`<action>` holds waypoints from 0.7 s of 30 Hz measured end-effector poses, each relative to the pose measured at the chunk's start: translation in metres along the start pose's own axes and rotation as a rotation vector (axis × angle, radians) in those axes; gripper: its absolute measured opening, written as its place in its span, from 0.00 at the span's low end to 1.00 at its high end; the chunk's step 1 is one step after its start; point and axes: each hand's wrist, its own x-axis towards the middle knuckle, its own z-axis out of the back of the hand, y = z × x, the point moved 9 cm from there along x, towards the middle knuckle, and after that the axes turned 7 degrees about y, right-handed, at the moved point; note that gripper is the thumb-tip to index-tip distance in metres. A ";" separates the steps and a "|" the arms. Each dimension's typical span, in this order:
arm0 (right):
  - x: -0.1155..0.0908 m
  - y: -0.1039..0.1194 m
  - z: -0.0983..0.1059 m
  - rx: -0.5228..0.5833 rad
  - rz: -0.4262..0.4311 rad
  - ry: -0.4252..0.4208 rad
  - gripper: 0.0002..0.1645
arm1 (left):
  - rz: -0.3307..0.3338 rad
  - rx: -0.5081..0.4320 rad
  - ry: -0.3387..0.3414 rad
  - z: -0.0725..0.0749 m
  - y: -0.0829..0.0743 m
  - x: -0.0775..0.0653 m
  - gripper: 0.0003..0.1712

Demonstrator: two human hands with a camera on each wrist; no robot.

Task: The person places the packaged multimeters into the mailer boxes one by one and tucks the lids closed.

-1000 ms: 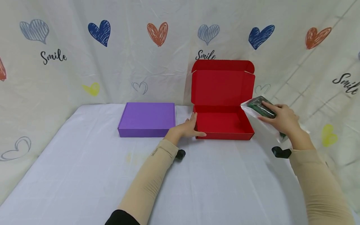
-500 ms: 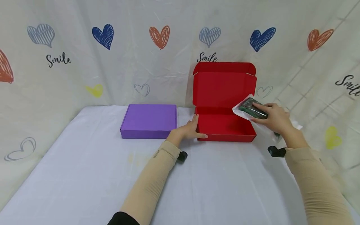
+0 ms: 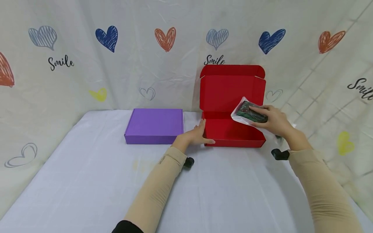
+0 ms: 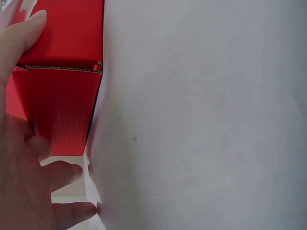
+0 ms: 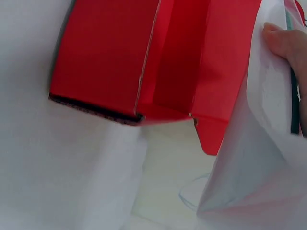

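Note:
A red cardboard box [image 3: 233,131] stands with its lid [image 3: 232,92] raised. My left hand [image 3: 194,134] rests at its front left corner, thumb on the front wall and the other fingers spread along the left side. Those fingers [image 4: 62,175] look fairly straight in the left wrist view. My right hand [image 3: 274,121] holds a clear plastic bag [image 3: 237,118] containing a dark green and black flat item [image 3: 247,111] between thumb and fingers. The bag hangs tilted above the box's right half. In the right wrist view the bag's loose film [image 5: 249,163] trails beside the box.
A closed purple box [image 3: 155,124] lies left of the red one on a white cloth-covered table [image 3: 218,194]. Behind the table hangs a pale curtain [image 3: 128,64] printed with hearts and "Smile". Dark wrist cameras [image 3: 280,154] stick out from both sleeves.
My right hand has moved left with the plastic bag, from beside the red box's right edge to over the box. The left hand keeps its place at the box corner.

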 end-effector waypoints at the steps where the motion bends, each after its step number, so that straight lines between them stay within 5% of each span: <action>1: 0.002 0.002 -0.002 -0.001 0.005 0.009 0.47 | 0.000 0.000 0.001 0.000 0.000 0.000 0.66; 21: 0.020 0.038 -0.033 0.056 0.193 0.118 0.43 | 0.005 -0.002 -0.002 0.000 0.002 0.000 0.67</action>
